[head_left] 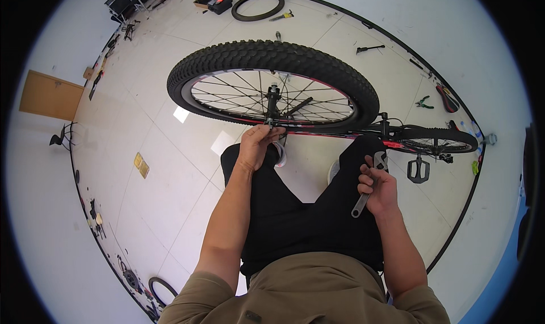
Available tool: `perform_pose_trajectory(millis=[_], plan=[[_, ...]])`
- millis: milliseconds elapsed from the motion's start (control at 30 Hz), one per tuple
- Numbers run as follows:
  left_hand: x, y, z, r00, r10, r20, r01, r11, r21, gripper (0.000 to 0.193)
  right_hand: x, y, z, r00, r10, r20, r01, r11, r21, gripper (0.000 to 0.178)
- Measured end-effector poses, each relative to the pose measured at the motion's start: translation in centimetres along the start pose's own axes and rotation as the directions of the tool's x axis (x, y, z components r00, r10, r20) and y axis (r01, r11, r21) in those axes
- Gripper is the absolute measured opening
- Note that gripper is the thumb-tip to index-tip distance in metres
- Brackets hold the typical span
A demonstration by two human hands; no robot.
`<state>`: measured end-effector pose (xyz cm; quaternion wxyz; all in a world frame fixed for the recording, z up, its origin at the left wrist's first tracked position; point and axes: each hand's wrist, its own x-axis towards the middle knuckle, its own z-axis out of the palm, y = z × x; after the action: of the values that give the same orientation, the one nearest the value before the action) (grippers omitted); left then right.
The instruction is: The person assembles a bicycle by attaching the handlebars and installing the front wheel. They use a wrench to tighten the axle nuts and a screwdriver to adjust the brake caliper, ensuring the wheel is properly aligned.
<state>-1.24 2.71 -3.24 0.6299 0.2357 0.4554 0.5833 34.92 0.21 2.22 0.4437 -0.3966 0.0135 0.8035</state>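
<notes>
A bicycle wheel (360, 80) with a knobby black tyre and a red-and-grey rim lies tilted in front of me, its hub (273, 100) and spokes showing. My left hand (255, 148) is closed in a pinch at the near end of the wheel's axle (269, 121), just below the rim; the fingertips hide the small part between them. Over my right thigh, my right hand (379, 190) is wrapped round an adjustable wrench (360, 205). The wrench's jaw points up and away, and its handle end hangs toward my lap.
The bicycle's rear wheel (440, 135) and a pedal (418, 169) extend to the right. On the floor lie a loose tyre (258, 6), green-handled pliers (423, 102), a saddle (447, 99) and a black box (219, 4). More bike parts line the walls.
</notes>
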Motion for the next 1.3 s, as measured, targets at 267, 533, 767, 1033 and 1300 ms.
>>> perform_pose_trajectory(millis=[267, 533, 767, 1033, 1300], plan=[[-0.06, -0.28, 0.28, 0.997, 0.053, -0.051, -0.048, 0.995, 0.092, 0.016, 0.01, -0.05, 0.11, 1.000, 0.003, 0.006, -0.003, 1.000, 0.006, 0.039], [-0.19, 0.12, 0.30, 0.999, 0.032, -0.024, -0.031, 0.998, 0.050, 0.022, 0.01, -0.13, -0.01, 1.000, 0.001, 0.002, -0.001, 1.000, 0.002, 0.038], [-0.02, -0.51, -0.07, 0.994, 0.088, -0.068, -0.076, 0.985, 0.154, 0.022, 0.08, -0.06, 0.08, 1.000, 0.011, 0.018, -0.011, 1.000, 0.013, 0.037], [-0.10, 0.12, 0.37, 0.999, 0.040, -0.036, -0.038, 0.997, 0.062, 0.025, 0.22, -0.08, -0.24, 1.000, 0.002, 0.028, -0.003, 1.000, 0.015, 0.036], [0.08, -0.46, 0.13, 0.994, 0.087, -0.059, -0.079, 0.989, 0.126, 0.028, 0.20, -0.03, -0.18, 1.000, -0.005, 0.031, 0.004, 1.000, 0.010, 0.036]])
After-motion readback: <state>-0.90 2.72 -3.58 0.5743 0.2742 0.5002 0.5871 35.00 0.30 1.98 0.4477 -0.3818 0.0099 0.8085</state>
